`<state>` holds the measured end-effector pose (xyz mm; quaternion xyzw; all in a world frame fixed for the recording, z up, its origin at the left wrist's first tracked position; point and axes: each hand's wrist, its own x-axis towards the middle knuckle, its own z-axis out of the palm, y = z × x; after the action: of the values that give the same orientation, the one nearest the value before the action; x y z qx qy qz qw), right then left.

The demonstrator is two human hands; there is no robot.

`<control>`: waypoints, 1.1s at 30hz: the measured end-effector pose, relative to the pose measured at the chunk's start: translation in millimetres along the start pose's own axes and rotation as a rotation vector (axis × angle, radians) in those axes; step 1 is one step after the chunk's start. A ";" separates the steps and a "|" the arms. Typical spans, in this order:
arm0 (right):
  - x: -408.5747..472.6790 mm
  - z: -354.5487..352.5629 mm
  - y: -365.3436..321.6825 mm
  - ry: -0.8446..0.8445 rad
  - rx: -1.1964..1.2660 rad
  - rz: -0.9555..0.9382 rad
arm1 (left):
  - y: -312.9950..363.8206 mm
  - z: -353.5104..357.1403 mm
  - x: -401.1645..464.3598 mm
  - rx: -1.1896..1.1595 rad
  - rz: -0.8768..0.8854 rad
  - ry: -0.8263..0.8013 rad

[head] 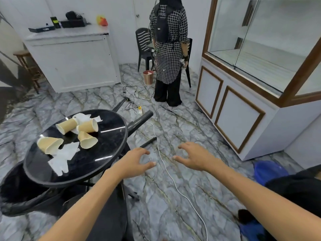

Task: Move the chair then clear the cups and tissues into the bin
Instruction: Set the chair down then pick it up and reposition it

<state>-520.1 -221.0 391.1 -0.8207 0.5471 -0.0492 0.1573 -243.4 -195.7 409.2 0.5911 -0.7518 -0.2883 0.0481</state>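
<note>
A round black table (107, 145) stands at the left. On it lie several tipped paper cups (86, 140) and crumpled white tissues (63, 158). A black bin (19, 193) with a liner sits on the floor under the table's near left side. My left hand (137, 159) hovers just right of the table rim, fingers spread, holding nothing. My right hand (192, 156) floats beside it over the floor, also empty with fingers apart. A black plastic chair (143, 44) stands at the back by the wall, behind a standing person (169, 49).
A white cable (173, 181) runs across the marble floor below my hands. Black cords (137, 94) tangle near the person's feet. A copper bin (148, 77) stands by the chair. A white counter (73, 58) is at back left, a glass cabinet (260, 66) at right, a blue tub (268, 171) near right.
</note>
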 end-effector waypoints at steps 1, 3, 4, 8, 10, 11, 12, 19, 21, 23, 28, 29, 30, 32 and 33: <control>9.2 -4.3 6.5 0.001 -0.011 0.001 | 0.8 -3.9 12.9 0.008 0.004 -0.001; 30.9 -12.2 19.5 -0.009 -0.031 0.010 | 0.3 -11.2 40.1 0.028 0.016 -0.003; 43.8 -16.2 25.8 -0.019 -0.039 0.017 | -1.2 -15.6 54.6 0.034 0.018 -0.006; 97.2 -33.9 46.1 -0.046 -0.080 0.032 | -7.3 -36.3 113.2 0.054 0.013 -0.027; 121.3 -41.2 55.9 -0.048 -0.094 0.036 | -7.9 -47.2 140.7 0.064 0.021 -0.041; 132.7 -44.5 61.4 -0.047 -0.098 0.038 | -6.3 -53.4 153.3 0.065 0.023 -0.047; 144.0 -47.3 67.4 -0.046 -0.098 0.042 | -6.1 -57.9 166.9 0.062 0.033 -0.042; 217.4 -68.6 105.9 -0.029 -0.051 0.039 | -5.0 -89.9 247.8 0.073 0.020 -0.062; 242.8 -75.0 118.7 -0.032 -0.039 0.032 | -6.7 -97.0 273.8 0.069 0.016 -0.051; 270.0 -81.4 134.3 -0.029 -0.039 0.013 | -6.4 -102.6 301.0 0.055 -0.012 -0.037; 332.9 -98.8 173.5 -0.022 -0.032 -0.022 | -4.1 -116.1 371.2 0.089 -0.052 -0.022; 344.1 -103.8 182.6 -0.023 -0.025 -0.025 | -1.3 -120.4 384.4 0.087 -0.060 -0.014; 354.5 -108.0 191.1 -0.025 -0.020 -0.030 | 2.0 -124.3 396.6 0.085 -0.053 -0.003; 374.9 -116.9 208.2 -0.038 -0.027 -0.055 | 5.4 -131.1 419.4 0.063 -0.044 0.011; 385.3 -121.7 216.0 -0.050 -0.033 -0.064 | 6.2 -134.7 430.1 0.048 -0.047 0.017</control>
<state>-588.7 -673.9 403.6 -0.8412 0.5172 -0.0248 0.1556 -320.7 -639.8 408.4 0.6120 -0.7440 -0.2660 0.0334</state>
